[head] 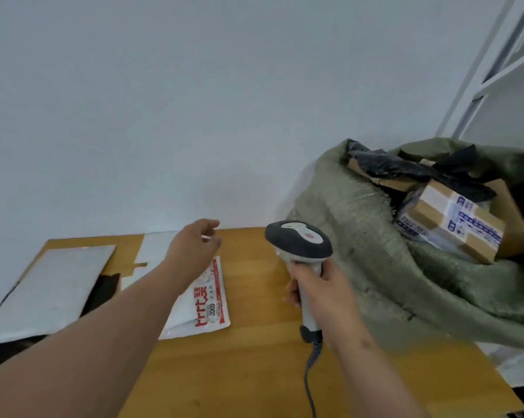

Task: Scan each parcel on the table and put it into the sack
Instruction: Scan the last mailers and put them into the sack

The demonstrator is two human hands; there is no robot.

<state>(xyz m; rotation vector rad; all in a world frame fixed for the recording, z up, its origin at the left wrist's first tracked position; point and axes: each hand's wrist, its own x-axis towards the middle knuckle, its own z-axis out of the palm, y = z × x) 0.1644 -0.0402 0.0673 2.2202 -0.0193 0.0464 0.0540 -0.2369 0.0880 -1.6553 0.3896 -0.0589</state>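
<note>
A white mailer with red print (208, 303) lies flat on the wooden table (248, 366). My left hand (194, 248) hovers above its far end, fingers loosely curled, holding nothing. My right hand (321, 294) grips the handle of a grey and white barcode scanner (300, 242), whose head points away over the table. The green woven sack (360, 236) stands open at the right, with a taped cardboard box (453, 224) and black-wrapped parcels (405, 170) inside.
A large white padded mailer (52, 288) lies at the table's left, and another white parcel (158, 248) sits behind my left hand. The scanner's coiled cable (310, 375) trails toward the table's near edge. A white wall stands behind, and a white frame (490, 70) at the far right.
</note>
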